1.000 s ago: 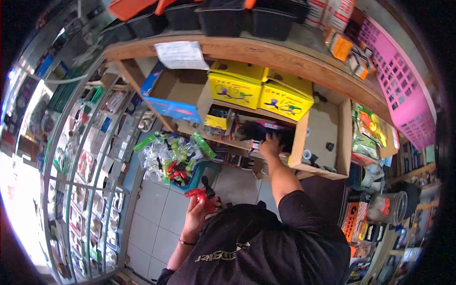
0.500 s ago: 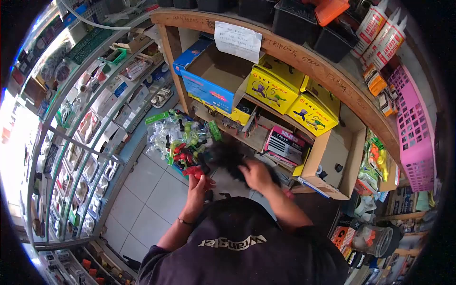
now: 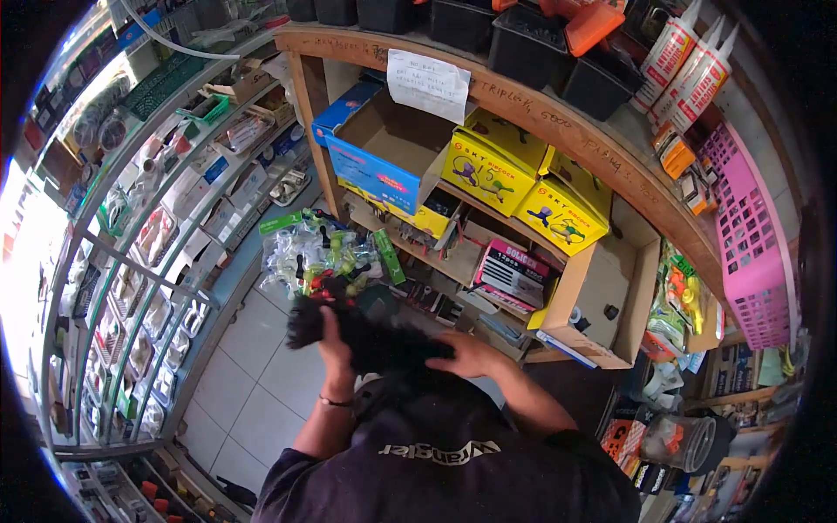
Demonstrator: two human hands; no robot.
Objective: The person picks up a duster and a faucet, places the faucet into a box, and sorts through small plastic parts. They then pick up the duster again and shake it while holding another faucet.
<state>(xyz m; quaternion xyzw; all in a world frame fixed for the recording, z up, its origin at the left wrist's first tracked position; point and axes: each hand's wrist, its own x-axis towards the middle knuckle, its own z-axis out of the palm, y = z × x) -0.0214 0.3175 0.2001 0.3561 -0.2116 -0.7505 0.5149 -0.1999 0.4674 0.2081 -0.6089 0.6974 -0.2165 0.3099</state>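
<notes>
A black, fluffy duster (image 3: 370,340) stretches between my hands, in front of my chest. My right hand (image 3: 466,355) is closed around its right end. At the other end, the black fluff covers most of the fingers of my left hand (image 3: 335,347); only the thumb and back of the hand show. That hand looks closed, but what it grips is hidden. Just beyond lies a heap of clear-bagged plastic taps (image 3: 327,253) with green, red and black parts. The duster partly hides the red ones.
Ahead stands a wooden shelf (image 3: 514,91) with an open blue box (image 3: 375,174), yellow bibcock boxes (image 3: 488,174) and a pink-and-black box (image 3: 514,275). An open cardboard box (image 3: 602,296) juts out at right, below a pink basket (image 3: 757,244). Glass-fronted shelves (image 3: 166,261) line the left over the tiled floor (image 3: 253,375).
The duster has swung left from beside my right hand to over my left hand. The red tap that my left hand held is now out of sight. My right hand is slightly lower.
</notes>
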